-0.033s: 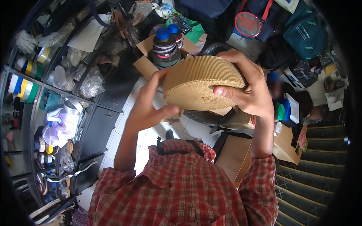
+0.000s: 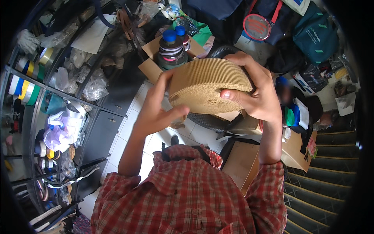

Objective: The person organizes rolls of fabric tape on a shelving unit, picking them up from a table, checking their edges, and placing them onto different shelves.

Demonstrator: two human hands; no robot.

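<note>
While both hands clamp it, left hand (image 2: 157, 111) beneath and right hand (image 2: 253, 91) over the rim, the tan webbing roll (image 2: 208, 84) hangs above an open carton (image 2: 150, 68); loosened grip risks unspooling.

Trimmings shop: ribbon-roll shelves (image 2: 27, 84), spool-filled boxes (image 2: 156, 62).

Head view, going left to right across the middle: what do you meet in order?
Shelf of coloured tape rolls → white plastic bag → left hand → tan webbing roll → right hand → green and blue lids.
</note>
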